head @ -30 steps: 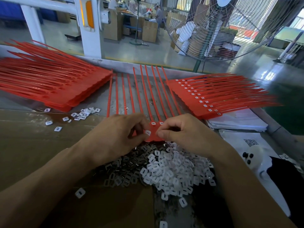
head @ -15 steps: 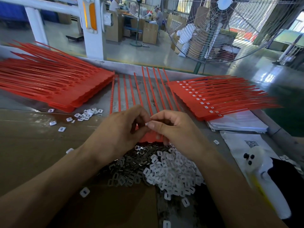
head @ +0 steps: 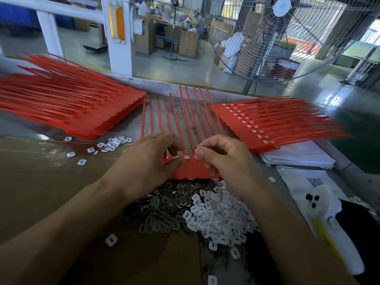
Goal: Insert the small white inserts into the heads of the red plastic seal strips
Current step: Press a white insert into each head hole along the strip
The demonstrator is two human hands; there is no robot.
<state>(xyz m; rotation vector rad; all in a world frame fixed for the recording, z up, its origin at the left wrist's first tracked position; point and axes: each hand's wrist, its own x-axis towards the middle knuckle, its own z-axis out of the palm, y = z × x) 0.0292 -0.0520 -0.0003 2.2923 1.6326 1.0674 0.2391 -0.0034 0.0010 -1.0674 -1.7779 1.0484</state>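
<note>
A joined row of red seal strips (head: 191, 169) lies in the middle of the bench, tails pointing away from me. White inserts show in some of its heads, one (head: 186, 157) between my hands. My left hand (head: 150, 163) has curled fingers over the left heads, thumb and fingertips pinching at the row. My right hand (head: 224, 159) curls over the right heads, thumb and forefinger pressing at a head; what it pinches is hidden. Below the row lies a pile of white inserts (head: 222, 214) beside a heap of small metal clips (head: 162, 210).
A stack of red strips without inserts (head: 67, 108) lies at the left, a stack with white inserts (head: 267, 126) at the right. Loose inserts (head: 112, 144) are scattered at the left. White bags (head: 298, 155) and a white handheld device (head: 329, 223) sit at the right. A large fan (head: 287, 38) stands beyond.
Both hands stayed over the strip heads and shifted slightly. The right hand's fingertips came down from the pinch against the left hand onto a head farther right.
</note>
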